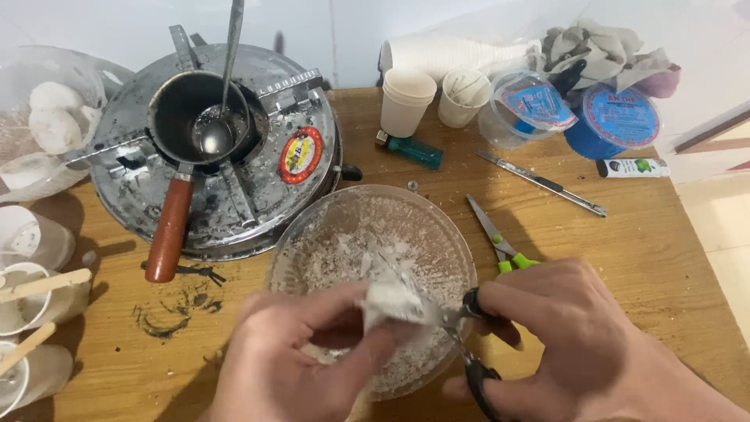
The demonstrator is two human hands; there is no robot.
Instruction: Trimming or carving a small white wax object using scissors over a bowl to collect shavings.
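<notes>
My left hand pinches a white waxy chunk over a clear glass bowl that holds white flakes and shavings. My right hand grips black-handled scissors, fingers through the loops, with the blades closed onto the chunk. Both hands are at the bowl's near rim, low in the head view.
A round metal stove carries a small pot with a brown handle and a ladle. Green-handled scissors, a lighter, a utility knife, paper cups, tape rolls, a cloth and cups with wooden sticks lie around the wooden table.
</notes>
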